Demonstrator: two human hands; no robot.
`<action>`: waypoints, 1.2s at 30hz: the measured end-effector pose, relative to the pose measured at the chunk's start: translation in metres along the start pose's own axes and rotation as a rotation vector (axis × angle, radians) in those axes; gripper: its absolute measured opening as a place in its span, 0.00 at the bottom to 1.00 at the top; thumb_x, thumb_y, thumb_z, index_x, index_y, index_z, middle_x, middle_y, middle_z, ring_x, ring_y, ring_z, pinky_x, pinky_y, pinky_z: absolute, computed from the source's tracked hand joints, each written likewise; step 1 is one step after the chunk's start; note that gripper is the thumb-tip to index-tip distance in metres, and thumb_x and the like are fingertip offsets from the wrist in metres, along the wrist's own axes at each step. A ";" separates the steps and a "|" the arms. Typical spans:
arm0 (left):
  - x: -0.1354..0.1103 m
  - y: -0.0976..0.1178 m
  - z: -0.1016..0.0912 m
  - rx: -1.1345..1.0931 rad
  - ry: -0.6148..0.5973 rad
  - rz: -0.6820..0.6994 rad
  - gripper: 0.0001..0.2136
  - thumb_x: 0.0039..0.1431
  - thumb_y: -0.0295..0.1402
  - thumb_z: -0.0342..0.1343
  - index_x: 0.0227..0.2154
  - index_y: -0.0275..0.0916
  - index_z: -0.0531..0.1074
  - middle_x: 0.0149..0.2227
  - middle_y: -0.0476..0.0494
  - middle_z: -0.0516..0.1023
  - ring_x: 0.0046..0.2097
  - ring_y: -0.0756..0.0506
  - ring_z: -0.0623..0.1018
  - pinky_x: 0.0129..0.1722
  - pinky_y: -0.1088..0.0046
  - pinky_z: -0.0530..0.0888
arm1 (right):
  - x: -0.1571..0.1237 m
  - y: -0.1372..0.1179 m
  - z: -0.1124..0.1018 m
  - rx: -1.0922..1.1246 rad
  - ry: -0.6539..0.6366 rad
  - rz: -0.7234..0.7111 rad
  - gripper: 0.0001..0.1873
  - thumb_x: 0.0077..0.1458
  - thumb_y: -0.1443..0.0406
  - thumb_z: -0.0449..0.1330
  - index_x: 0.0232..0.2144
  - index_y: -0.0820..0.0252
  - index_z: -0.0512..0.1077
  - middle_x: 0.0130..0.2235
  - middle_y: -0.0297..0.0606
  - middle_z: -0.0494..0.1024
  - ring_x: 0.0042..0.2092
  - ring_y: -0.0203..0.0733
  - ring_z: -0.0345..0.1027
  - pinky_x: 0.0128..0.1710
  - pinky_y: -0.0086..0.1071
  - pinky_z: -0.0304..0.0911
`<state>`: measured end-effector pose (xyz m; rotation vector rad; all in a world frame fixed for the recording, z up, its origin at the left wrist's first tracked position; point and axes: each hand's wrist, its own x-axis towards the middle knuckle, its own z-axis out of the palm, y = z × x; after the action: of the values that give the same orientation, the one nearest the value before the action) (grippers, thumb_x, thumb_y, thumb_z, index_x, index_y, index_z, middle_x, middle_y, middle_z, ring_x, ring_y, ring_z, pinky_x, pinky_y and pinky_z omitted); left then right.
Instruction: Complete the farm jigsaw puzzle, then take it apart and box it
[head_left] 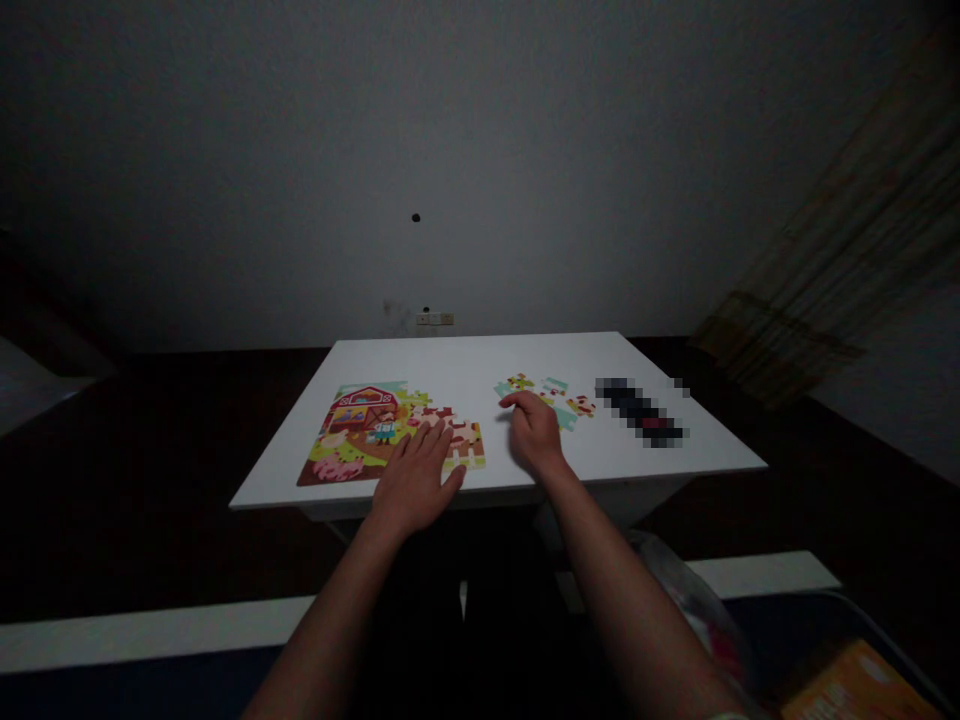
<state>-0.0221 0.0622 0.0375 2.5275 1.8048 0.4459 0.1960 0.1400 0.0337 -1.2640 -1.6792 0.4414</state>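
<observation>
My left hand (421, 478) lies flat with fingers stretched over the lower right of a partly assembled jigsaw puzzle (349, 430). The puzzle shows a red barn, a figure and pink pigs, and its upper right edge is uneven. To the right, my right hand (534, 432) is held over the table with its fingers curled and the index finger bent toward the left. Whatever is inside its grip, if anything, is hidden. Just behind and beside that hand are several loose puzzle pieces (581, 405), some partly covered by it.
The white table (465, 365) carries everything. On its right side lies a dark, pixelated object (637, 410). A plastic bag (686, 590) and an orange box (855, 685) sit low on the right, near my right forearm. A grey wall stands behind the table.
</observation>
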 end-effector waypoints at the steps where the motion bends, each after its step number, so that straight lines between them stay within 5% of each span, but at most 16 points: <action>1: 0.000 0.000 0.000 -0.002 -0.004 -0.004 0.27 0.66 0.46 0.43 0.65 0.43 0.57 0.68 0.43 0.55 0.69 0.37 0.54 0.65 0.50 0.54 | 0.001 0.004 -0.005 0.032 0.124 0.074 0.19 0.54 0.69 0.45 0.39 0.56 0.74 0.43 0.41 0.77 0.49 0.47 0.68 0.53 0.41 0.61; 4: 0.001 0.000 -0.001 0.004 -0.017 -0.009 0.27 0.66 0.46 0.43 0.65 0.43 0.57 0.68 0.42 0.55 0.69 0.37 0.55 0.65 0.50 0.54 | 0.003 0.021 -0.027 0.111 0.431 0.274 0.20 0.52 0.67 0.44 0.42 0.56 0.71 0.42 0.43 0.76 0.46 0.49 0.69 0.48 0.42 0.64; 6: 0.001 -0.001 -0.001 0.011 -0.018 0.000 0.27 0.67 0.47 0.42 0.65 0.42 0.57 0.68 0.42 0.55 0.69 0.37 0.54 0.65 0.50 0.53 | 0.001 0.034 -0.048 0.116 0.519 0.323 0.20 0.51 0.66 0.44 0.43 0.57 0.70 0.42 0.43 0.76 0.44 0.49 0.70 0.45 0.41 0.65; 12: 0.002 -0.003 0.001 0.030 -0.036 0.013 0.27 0.67 0.47 0.40 0.65 0.44 0.57 0.69 0.44 0.55 0.69 0.37 0.54 0.65 0.50 0.52 | -0.012 0.059 -0.093 -0.186 0.264 0.210 0.15 0.54 0.64 0.49 0.39 0.57 0.73 0.44 0.44 0.78 0.46 0.50 0.70 0.50 0.41 0.63; 19: 0.000 0.000 -0.001 0.033 -0.012 0.020 0.25 0.67 0.47 0.40 0.62 0.44 0.62 0.67 0.43 0.59 0.68 0.37 0.57 0.65 0.52 0.52 | -0.012 0.057 -0.079 -0.558 -0.027 0.118 0.22 0.53 0.54 0.61 0.48 0.57 0.75 0.53 0.50 0.70 0.56 0.58 0.60 0.59 0.48 0.52; 26: -0.002 0.000 -0.002 0.017 0.010 0.006 0.23 0.67 0.46 0.41 0.62 0.46 0.62 0.67 0.45 0.60 0.67 0.38 0.58 0.65 0.53 0.54 | -0.004 0.069 -0.080 -0.590 -0.107 0.236 0.27 0.50 0.55 0.65 0.49 0.64 0.74 0.55 0.54 0.68 0.57 0.58 0.59 0.59 0.46 0.51; 32: -0.004 -0.001 -0.002 -0.011 0.015 -0.003 0.24 0.66 0.47 0.43 0.62 0.45 0.63 0.67 0.43 0.60 0.67 0.36 0.57 0.65 0.51 0.54 | -0.005 0.037 -0.075 -0.287 -0.142 0.116 0.15 0.53 0.57 0.61 0.42 0.57 0.77 0.44 0.43 0.78 0.47 0.51 0.70 0.49 0.41 0.63; 36: -0.005 -0.002 -0.001 -0.027 0.027 -0.012 0.24 0.66 0.46 0.44 0.62 0.46 0.63 0.66 0.44 0.60 0.67 0.36 0.57 0.65 0.51 0.54 | 0.012 0.008 -0.045 -0.089 -0.209 0.047 0.13 0.55 0.57 0.61 0.40 0.56 0.79 0.41 0.43 0.81 0.41 0.47 0.73 0.44 0.38 0.66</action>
<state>-0.0252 0.0581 0.0369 2.5035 1.8095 0.5022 0.2386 0.1429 0.0552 -1.3626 -1.8641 0.5482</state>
